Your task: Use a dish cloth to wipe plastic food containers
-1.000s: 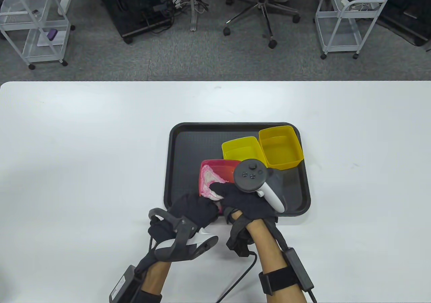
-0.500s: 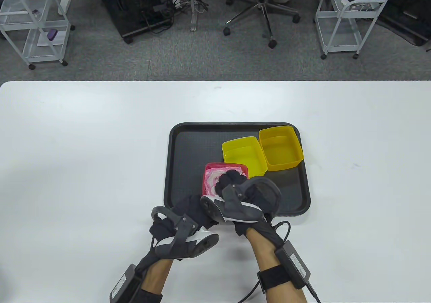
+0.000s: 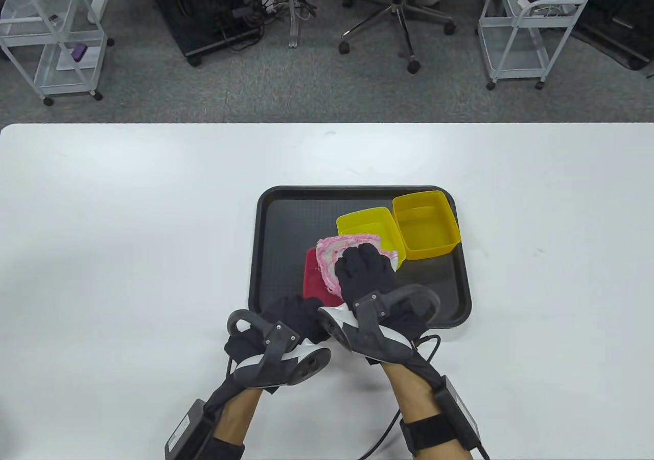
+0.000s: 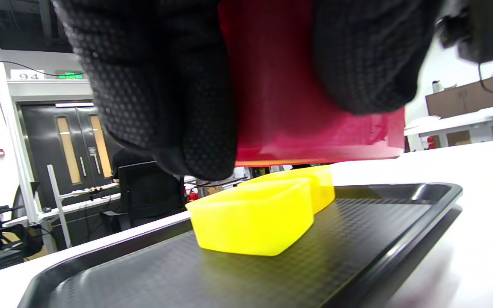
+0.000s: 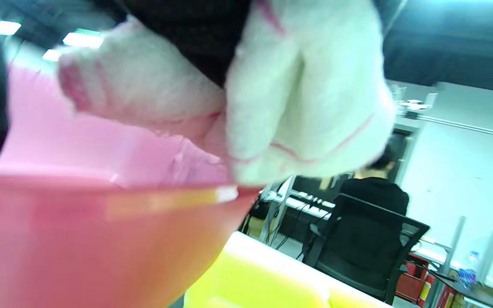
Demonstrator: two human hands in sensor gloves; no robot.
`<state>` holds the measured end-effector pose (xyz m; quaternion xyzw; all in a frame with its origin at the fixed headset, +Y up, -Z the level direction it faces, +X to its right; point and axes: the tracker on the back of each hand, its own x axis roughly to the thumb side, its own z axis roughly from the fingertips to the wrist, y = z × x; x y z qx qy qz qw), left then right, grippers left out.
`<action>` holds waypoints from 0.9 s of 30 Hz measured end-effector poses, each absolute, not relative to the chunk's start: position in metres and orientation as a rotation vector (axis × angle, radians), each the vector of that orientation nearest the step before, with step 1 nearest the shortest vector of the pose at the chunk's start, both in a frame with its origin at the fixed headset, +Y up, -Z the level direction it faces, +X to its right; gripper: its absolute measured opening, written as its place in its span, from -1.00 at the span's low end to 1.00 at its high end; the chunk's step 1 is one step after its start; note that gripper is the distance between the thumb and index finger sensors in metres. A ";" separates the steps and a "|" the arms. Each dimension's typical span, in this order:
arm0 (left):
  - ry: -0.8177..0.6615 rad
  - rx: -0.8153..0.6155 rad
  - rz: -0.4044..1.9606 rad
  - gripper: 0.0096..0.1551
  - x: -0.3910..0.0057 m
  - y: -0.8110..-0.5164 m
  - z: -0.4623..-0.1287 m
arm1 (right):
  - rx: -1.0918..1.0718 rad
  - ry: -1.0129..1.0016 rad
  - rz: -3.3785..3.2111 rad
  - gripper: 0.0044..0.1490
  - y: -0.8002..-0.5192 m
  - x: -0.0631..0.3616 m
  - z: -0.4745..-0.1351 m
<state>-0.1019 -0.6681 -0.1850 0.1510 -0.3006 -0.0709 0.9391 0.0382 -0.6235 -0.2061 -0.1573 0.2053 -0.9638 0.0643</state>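
The left hand (image 3: 294,322) is gripping the red plastic container (image 3: 312,279) at its near end, gloved fingers (image 4: 165,98) wrapped on its wall, and is holding it tilted just above the black tray (image 3: 271,255); the left wrist view is showing its lower edge clear of the tray floor. The right hand (image 3: 365,271) is pressing a bunched pink-and-white dish cloth (image 3: 332,255) against the container's far rim, fingers curled down over the cloth. How much of the cloth is reaching inside is hard to tell, since the right wrist view is blurred. Two yellow containers (image 3: 368,230) (image 3: 425,223) are sitting side by side, touching, at the tray's far right, open side up.

The wiping of the red container appears to be under way, with the yellow pair apparently waiting. The next move is calling for a firm hold by the left hand while the right is dragging the cloth along the rim and walls, without knocking the nearer yellow container just beyond.
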 end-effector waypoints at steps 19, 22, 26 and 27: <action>-0.264 0.259 0.215 -0.61 -0.137 -0.666 -0.207 | -0.840 1.113 -3.422 -0.45 -0.666 0.054 -0.173; -0.226 0.255 0.294 -0.60 -0.140 -0.666 -0.207 | -0.958 1.044 -3.548 -0.45 -0.671 0.048 -0.171; -0.212 0.259 0.421 -0.59 -0.141 -0.662 -0.205 | -1.103 0.950 -3.474 -0.42 -0.677 0.037 -0.165; -0.216 0.252 0.442 -0.58 -0.141 -0.662 -0.205 | -1.095 0.984 -3.460 -0.41 -0.676 0.036 -0.165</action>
